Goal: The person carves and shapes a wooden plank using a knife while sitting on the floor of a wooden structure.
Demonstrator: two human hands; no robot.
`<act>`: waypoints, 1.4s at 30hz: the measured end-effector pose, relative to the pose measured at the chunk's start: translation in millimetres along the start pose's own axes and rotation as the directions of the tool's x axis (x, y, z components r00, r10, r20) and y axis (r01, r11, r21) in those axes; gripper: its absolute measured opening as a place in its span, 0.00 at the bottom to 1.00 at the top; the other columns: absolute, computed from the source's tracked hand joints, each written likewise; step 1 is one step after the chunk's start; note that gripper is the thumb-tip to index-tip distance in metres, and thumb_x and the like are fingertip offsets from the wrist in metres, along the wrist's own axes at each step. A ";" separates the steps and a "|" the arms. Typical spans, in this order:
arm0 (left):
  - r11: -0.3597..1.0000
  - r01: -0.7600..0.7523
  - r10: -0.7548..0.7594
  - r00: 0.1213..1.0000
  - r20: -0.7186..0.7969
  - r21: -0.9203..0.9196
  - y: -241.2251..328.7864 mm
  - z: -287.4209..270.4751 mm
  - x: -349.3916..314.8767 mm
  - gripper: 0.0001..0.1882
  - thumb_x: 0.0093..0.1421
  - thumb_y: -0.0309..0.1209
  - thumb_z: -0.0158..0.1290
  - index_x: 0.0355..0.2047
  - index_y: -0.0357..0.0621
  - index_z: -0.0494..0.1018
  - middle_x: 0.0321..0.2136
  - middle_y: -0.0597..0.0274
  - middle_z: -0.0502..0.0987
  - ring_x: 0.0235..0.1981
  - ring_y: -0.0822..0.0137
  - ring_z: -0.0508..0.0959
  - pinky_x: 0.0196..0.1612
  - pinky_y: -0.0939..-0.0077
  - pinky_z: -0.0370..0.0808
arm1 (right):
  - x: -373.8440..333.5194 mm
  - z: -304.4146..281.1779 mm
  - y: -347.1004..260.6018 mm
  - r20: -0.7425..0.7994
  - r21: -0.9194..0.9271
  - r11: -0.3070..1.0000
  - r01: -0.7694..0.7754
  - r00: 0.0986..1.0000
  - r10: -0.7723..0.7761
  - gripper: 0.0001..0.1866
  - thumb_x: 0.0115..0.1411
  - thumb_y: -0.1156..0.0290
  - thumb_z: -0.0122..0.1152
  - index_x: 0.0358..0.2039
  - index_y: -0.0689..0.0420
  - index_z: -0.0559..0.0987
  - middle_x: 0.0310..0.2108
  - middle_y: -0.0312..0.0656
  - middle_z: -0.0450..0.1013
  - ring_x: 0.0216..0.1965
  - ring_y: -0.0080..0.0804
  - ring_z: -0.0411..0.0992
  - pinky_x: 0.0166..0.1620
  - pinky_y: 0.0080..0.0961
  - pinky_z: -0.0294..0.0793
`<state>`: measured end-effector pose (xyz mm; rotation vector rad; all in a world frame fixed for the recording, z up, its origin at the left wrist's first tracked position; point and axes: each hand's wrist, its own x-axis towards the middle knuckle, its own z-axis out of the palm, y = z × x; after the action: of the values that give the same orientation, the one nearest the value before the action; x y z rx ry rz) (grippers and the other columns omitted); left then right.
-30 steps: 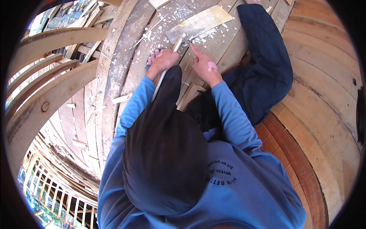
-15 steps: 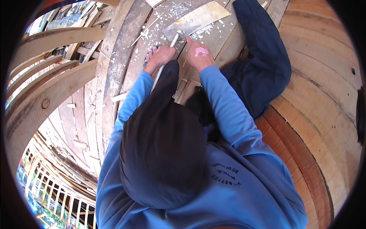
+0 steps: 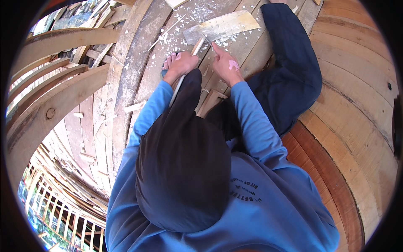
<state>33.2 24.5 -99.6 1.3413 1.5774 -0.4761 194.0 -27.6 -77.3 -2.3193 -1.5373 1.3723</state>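
Curved timber rib (image 3: 63,102) at 9–10 o'clock. Pale wood shavings (image 3: 163,40) scattered on plank floor (image 3: 145,77) toward 11 o'clock. Left hand (image 3: 185,63), just left of 12, closed round slim wooden stick (image 3: 196,49); stick slants, upper end pointing to 12. Knife (image 3: 208,40) with blade at that end; exact contact too small to tell. Right hand (image 3: 226,67), between 12 and 1, closed on knife, handle hidden, index finger extended toward blade. Flat board (image 3: 231,25) lying beyond hands, 12–1 o'clock. Dark trouser leg (image 3: 296,80) bent at 1–2. Wooden planking (image 3: 357,92) curving at 3.
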 end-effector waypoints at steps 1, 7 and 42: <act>1.000 0.020 -0.020 0.999 0.026 -0.001 -2.5 2.6 0.4 0.32 0.52 0.40 0.45 0.54 0.34 0.74 0.58 0.35 0.71 0.63 0.33 0.65 0.67 0.45 0.55 | -7.4 -1.1 -1.7 0.068 0.035 0.999 -0.020 0.998 0.018 0.31 0.63 0.71 0.47 0.68 0.40 0.67 0.49 0.58 0.76 0.53 0.58 0.73 0.58 0.46 0.71; 0.998 0.016 -0.016 1.000 -0.008 0.056 4.8 -0.2 -3.9 0.33 0.53 0.41 0.45 0.56 0.34 0.73 0.60 0.34 0.69 0.64 0.34 0.65 0.67 0.43 0.54 | -11.8 2.2 -3.0 0.048 -0.092 0.996 0.010 0.999 -0.005 0.30 0.64 0.70 0.48 0.68 0.43 0.66 0.49 0.58 0.76 0.54 0.57 0.73 0.59 0.45 0.70; 0.989 -0.083 0.099 0.987 -0.130 0.122 -17.2 27.0 6.5 0.30 0.53 0.44 0.46 0.49 0.36 0.78 0.58 0.34 0.71 0.62 0.32 0.65 0.65 0.47 0.58 | 25.4 12.1 -9.4 -0.078 -0.112 0.994 -0.019 0.997 0.010 0.31 0.62 0.70 0.49 0.68 0.46 0.66 0.53 0.55 0.75 0.55 0.58 0.73 0.60 0.47 0.70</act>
<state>29.4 1.1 -122.1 1.5559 1.6108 -0.4334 181.9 -8.5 -96.6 -2.4217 -1.6183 1.2133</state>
